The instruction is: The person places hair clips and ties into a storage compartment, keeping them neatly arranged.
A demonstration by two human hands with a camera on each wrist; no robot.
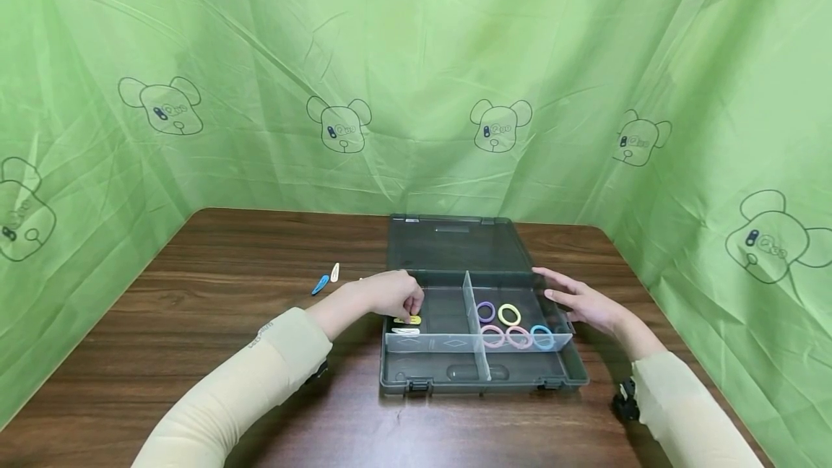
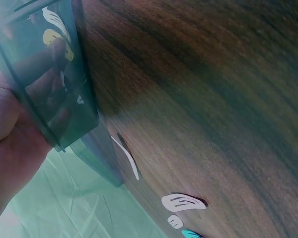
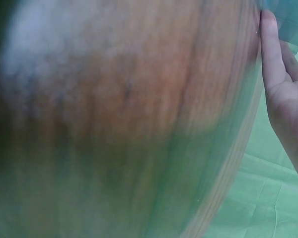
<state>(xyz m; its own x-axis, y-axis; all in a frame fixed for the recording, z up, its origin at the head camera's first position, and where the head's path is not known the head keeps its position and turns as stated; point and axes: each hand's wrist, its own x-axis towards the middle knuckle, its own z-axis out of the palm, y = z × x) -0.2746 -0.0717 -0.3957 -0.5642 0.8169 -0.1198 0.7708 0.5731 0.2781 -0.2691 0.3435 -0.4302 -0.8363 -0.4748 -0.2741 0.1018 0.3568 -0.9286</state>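
My left hand (image 1: 393, 296) reaches into the left compartment of a dark see-through divided box (image 1: 432, 386), its fingers bent and pinching a yellow hair clip (image 1: 416, 321) close to the compartment floor. White hair clips (image 1: 406, 331) lie just in front of it. Through the box wall, the left wrist view shows a fingertip on the yellow clip (image 2: 50, 37). On the other side, my right hand (image 1: 585, 302) rests along the box's right edge with fingers extended. Its fingertips meet the box wall in the right wrist view.
The box's lid (image 1: 458, 244) lies folded back behind it. Purple, yellow, pink and blue hair rings fill part of the right compartment; dividers (image 1: 469, 305) separate the sections. Left of the box, a blue clip (image 1: 320, 284) and white clip (image 1: 334, 272) lie on the wooden table (image 1: 260, 258).
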